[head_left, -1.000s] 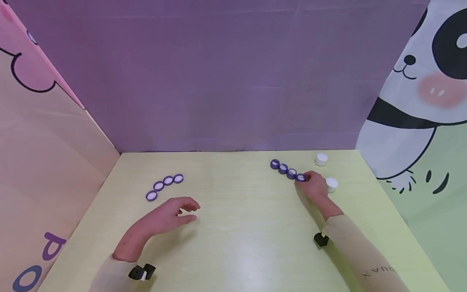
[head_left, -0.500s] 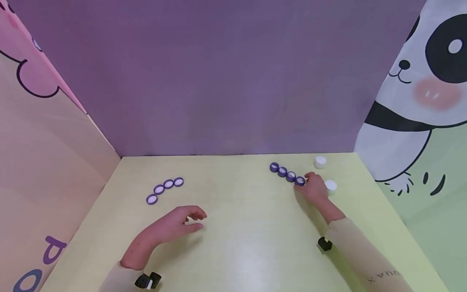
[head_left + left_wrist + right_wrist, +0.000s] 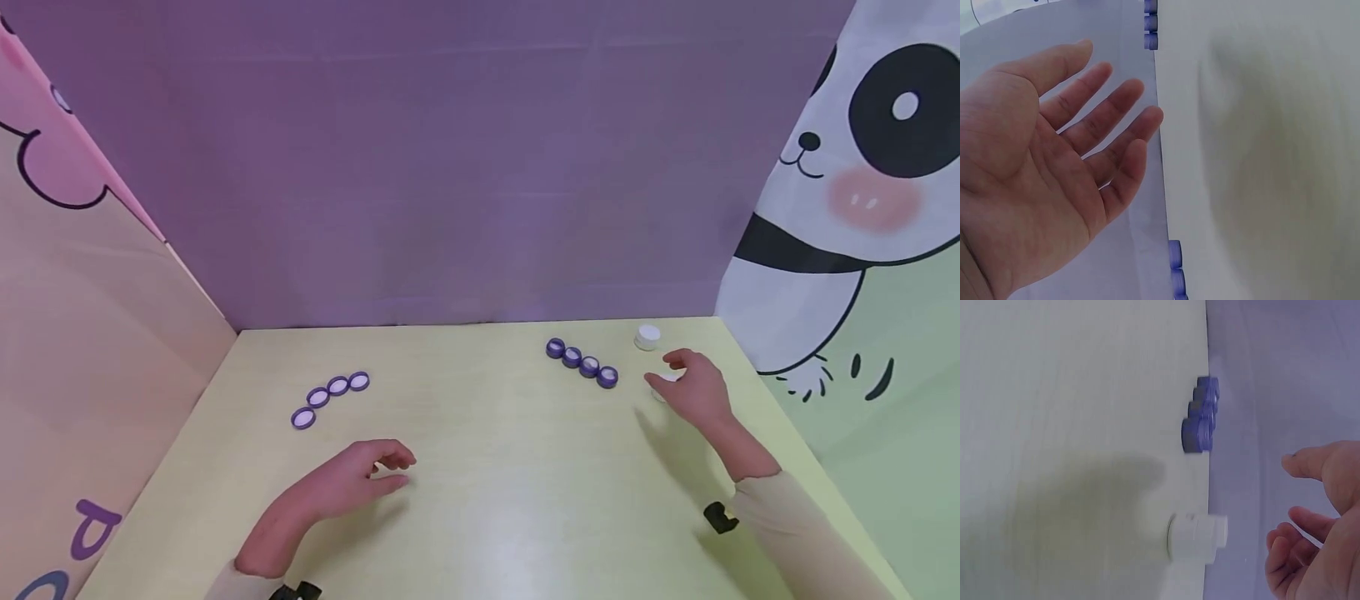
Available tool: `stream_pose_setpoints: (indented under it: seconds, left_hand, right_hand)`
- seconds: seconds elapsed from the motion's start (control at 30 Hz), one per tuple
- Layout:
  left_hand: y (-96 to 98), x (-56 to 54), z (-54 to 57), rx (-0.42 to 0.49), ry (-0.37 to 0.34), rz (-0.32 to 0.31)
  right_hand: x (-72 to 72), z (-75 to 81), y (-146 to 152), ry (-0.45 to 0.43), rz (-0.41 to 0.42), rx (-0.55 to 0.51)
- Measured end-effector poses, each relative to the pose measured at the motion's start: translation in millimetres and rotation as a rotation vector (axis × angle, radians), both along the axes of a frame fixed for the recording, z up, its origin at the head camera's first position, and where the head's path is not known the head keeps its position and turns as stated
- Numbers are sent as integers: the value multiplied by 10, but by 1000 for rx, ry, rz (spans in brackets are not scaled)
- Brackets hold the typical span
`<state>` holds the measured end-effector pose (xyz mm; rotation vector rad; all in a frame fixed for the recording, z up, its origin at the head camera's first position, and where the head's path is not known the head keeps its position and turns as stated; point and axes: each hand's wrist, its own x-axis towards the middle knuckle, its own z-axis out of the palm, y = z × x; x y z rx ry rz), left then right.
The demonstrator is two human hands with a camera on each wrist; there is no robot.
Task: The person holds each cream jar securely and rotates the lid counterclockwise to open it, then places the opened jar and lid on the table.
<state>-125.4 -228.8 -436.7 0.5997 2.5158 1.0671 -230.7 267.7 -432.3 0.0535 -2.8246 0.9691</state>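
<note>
My right hand [image 3: 693, 392] is in the air at the right, thumb and fingers apart, with nothing between them. It overlaps a white round cap [image 3: 1190, 540], partly hidden behind the hand in the head view. Just left of this hand, several purple round lids with pale centres stand in a slanting row; the nearest purple lid [image 3: 607, 377] ends that row. My left hand [image 3: 341, 483] hovers over the table with fingers loosely bent and a bare palm [image 3: 1054, 175]. Beyond it lies a curved row of purple-rimmed lids with white faces, among them a left-row lid [image 3: 318, 397].
Another white cap [image 3: 647, 337] stands near the back right of the pale wooden table [image 3: 480, 433]. A purple backdrop [image 3: 480, 167] rises along the back edge. Printed panels flank both sides, the right one with a panda [image 3: 892, 125].
My right hand has let go of the nearest purple lid in the right row and moved right and up, over the white cap. The left hand keeps about the same place and pose.
</note>
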Motion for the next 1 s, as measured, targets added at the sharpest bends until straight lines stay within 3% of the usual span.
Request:
stream_pose_setpoints:
  seconds: [0.2,0.43,0.77,1.0]
  left_hand:
    - [-79,74,-42,7,-8,19]
    - [-50,55,-116,86,4,15]
    - [72,34,-208,129,-35,35]
    - [151,46,-196,132,-41,37]
  right_hand:
    - [31,-109,197,-87,4,3]
    - [31,-292,313,-219,3,14]
    - [28,-365,333,-300,-31,-30]
    - [-59,-446,323,-276,-6,-21]
